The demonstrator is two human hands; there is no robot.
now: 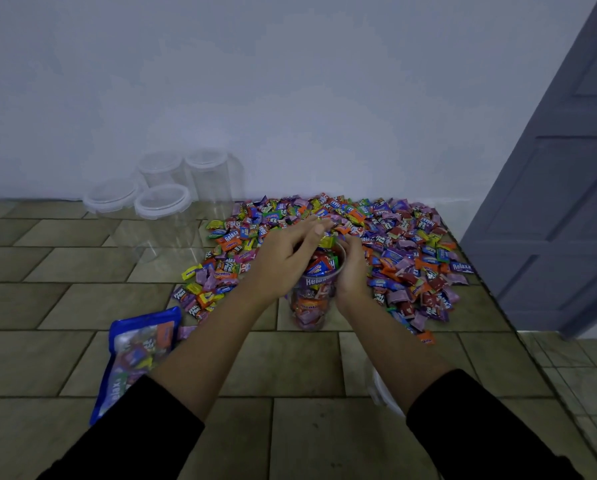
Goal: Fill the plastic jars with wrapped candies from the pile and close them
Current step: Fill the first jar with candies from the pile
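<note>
We see both forearms, in black sleeves pushed up, reach forward over the tiled floor [290,362] and meet at one plastic jar [311,306]. The left hand [285,252] lies palm down over the jar's mouth; its fingers [313,231] are stretched almost straight and close together, a little blurred, and we cannot tell if they press a candy. The right hand [351,270] grips the jar's rim from the right side, its fingers [353,244] curled round it. The jar stands upright just below the fingers, clear, without lid, full of wrapped candies to the top. The pile of candies [404,244] spreads behind and to the right of the fingers. Four empty jars [172,202] with lids stand well apart to the left.
</note>
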